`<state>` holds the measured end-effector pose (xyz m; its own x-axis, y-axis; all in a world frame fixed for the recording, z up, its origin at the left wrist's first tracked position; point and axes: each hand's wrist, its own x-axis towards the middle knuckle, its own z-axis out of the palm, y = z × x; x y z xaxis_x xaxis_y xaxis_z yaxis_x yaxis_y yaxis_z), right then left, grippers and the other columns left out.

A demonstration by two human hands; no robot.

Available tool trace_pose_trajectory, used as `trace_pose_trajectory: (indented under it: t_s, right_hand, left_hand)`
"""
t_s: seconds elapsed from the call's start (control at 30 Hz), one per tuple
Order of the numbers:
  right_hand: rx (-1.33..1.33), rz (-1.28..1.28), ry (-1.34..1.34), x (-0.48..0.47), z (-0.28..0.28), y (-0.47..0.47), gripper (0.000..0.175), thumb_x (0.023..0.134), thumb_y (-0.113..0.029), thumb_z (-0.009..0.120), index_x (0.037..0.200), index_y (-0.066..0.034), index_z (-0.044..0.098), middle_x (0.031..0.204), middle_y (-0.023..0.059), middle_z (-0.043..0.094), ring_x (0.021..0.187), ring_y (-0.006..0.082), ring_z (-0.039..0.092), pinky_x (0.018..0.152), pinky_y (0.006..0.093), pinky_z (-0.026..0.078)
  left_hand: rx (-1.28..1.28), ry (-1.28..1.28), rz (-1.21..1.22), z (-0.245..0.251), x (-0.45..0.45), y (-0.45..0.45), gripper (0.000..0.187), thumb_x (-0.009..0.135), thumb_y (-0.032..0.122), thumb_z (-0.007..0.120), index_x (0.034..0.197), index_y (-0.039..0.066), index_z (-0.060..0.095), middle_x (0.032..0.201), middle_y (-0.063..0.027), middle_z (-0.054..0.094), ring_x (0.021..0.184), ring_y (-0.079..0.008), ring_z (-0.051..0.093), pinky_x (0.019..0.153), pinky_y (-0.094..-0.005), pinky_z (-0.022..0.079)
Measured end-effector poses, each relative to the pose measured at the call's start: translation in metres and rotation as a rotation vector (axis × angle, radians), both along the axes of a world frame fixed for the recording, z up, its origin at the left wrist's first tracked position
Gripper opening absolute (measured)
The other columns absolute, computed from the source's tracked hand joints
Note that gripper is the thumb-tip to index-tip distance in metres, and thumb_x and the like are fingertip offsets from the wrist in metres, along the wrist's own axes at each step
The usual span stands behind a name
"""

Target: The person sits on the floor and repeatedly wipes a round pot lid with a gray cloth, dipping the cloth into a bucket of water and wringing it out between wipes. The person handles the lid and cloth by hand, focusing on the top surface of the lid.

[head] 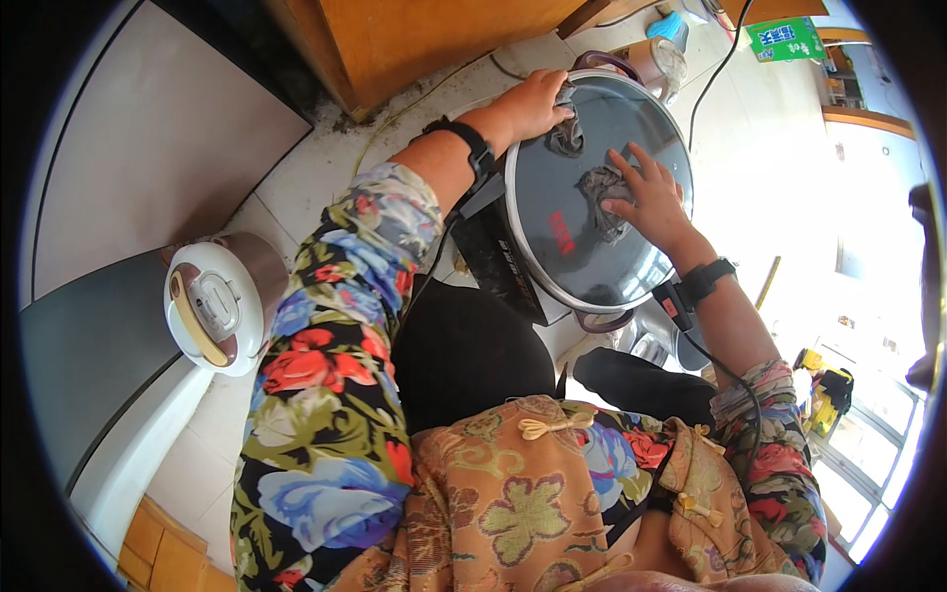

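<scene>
Before me a large round pan has a glass lid (547, 170) with a steel rim, its surface bearing red writing. Purple handles (607, 320) show at its near and far sides. At the far left part of the rim, my left hand (534, 105) grips a crumpled grey cloth (568, 137), which hangs over onto the glass. My right hand (651, 196) rests on a second wadded grey cloth (608, 203) near the middle of the lid, thumb and fingers spread around it. Both wrists wear black straps with cables.
Under the pan's left side is a black box (497, 255) bearing writing. A rice cooker (218, 307) with a white lid stands at left. Beyond the pan are a lidded container (661, 66) and a wooden cabinet (429, 44). A black cable (710, 81) runs at right.
</scene>
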<state>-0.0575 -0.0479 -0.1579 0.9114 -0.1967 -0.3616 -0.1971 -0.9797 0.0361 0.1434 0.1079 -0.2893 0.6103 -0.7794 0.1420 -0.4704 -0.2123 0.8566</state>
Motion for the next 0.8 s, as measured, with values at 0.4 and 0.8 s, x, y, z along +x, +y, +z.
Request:
trace_pose_trajectory:
  t_s: [0.4, 0.8]
  right_hand:
    - [-0.006, -0.013, 0.000, -0.001, -0.002, -0.002, 0.074, 0.083, -0.052, 0.072, 0.150, -0.0355, 0.044, 0.160, 0.0051, 0.032, 0.143, 0.0363, 0.033, 0.109, 0.0638, 0.030]
    - [-0.015, 0.014, -0.011, 0.007, -0.022, -0.012, 0.074, 0.084, -0.054, 0.071, 0.150, -0.0349, 0.043, 0.160, 0.0040, 0.030, 0.143, 0.0381, 0.033, 0.108, 0.0669, 0.031]
  left_hand:
    - [0.065, -0.382, -0.243, 0.010, -0.092, 0.110, 0.074, 0.086, 0.023, 0.074, 0.149, 0.005, 0.039, 0.162, -0.0131, 0.025, 0.149, -0.0381, 0.023, 0.121, -0.0488, 0.026]
    - [0.140, -0.491, -0.488, 0.005, -0.054, 0.100, 0.069, 0.088, 0.023, 0.070, 0.151, 0.021, 0.042, 0.161, 0.0009, 0.033, 0.150, -0.0211, 0.028, 0.123, -0.0472, 0.018]
